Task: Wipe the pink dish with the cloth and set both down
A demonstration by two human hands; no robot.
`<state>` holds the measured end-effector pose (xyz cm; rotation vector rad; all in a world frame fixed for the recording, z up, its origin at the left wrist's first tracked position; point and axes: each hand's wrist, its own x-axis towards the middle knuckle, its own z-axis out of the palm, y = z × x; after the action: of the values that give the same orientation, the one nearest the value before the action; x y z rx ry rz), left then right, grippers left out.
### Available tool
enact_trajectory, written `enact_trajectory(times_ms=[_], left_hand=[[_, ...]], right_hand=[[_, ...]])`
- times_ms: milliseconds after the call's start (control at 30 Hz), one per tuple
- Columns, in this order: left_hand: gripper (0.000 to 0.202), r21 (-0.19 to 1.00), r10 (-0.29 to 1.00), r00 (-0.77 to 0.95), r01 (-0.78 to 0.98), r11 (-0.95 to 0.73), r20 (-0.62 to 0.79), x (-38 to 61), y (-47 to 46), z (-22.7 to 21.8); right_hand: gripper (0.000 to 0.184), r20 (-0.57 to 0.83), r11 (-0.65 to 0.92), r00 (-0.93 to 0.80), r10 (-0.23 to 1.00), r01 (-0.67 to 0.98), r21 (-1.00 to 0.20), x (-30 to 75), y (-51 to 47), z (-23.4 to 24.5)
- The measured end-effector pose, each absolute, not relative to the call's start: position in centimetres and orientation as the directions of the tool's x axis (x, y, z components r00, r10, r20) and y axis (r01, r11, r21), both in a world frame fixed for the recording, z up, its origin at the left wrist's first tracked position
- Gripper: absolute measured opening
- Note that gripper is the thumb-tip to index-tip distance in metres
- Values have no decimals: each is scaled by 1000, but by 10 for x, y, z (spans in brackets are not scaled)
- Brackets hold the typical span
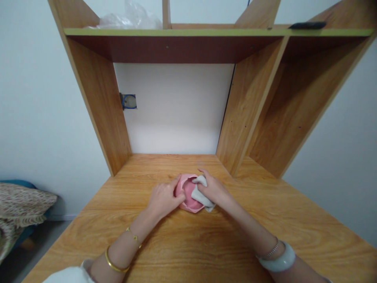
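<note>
A pink angular bowl (191,206) sits on the wooden desk, its opening tilted up toward me. My left hand (165,197) grips its left rim, with the thumb over the edge and the fingers along the outer side. In my right hand (212,188) is a crumpled white cloth (200,196), pinched between thumb and fingers. Part of the cloth lies inside the bowl against its right wall, and a corner hangs out over the right rim. The cloth and my right hand hide that side of the bowl.
The wooden desk (188,247) carries a shelf unit (253,106) at its back. Clear plastic bags (129,17) and a dark flat object (308,25) lie on the upper shelf. An open wall box (129,101) shows at the back left. A woven blanket (23,204) drapes at far left.
</note>
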<state>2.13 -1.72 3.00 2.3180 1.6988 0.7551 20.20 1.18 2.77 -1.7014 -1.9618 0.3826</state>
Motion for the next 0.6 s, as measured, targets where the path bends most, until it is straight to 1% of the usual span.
enact_trajectory(times_ms=[67,100,167,233,300,400,500,600], left_hand=[[48,436,924,245,826,-357,293,20,-16,29],[47,448,926,250,819,-358,283,19,-16,28],[50,488,937,246,804,-340,249,18,-14,26],[60,566,950,232,763,-312,211,17,-13,22],[69,671,942,259,662,-334,213,20,-14,18],[72,795,892,344,430,-428,294,26,-16,12],[71,861,874,353,263,-435,334,34,-18,9],[66,888,874,327,170,-428,358,40,-19,7]], right_hand=[[58,193,106,-14,981,874,-474,204,11,28],[58,202,82,17,979,878,-471,205,12,26],[58,223,74,50,973,855,-513,207,13,22],[56,263,102,73,962,797,-596,208,16,17],[52,322,168,95,942,698,-696,208,20,11],[42,401,301,101,911,502,-811,205,24,4],[35,417,367,61,907,374,-852,199,25,-2],[34,404,373,39,914,313,-873,195,26,-6]])
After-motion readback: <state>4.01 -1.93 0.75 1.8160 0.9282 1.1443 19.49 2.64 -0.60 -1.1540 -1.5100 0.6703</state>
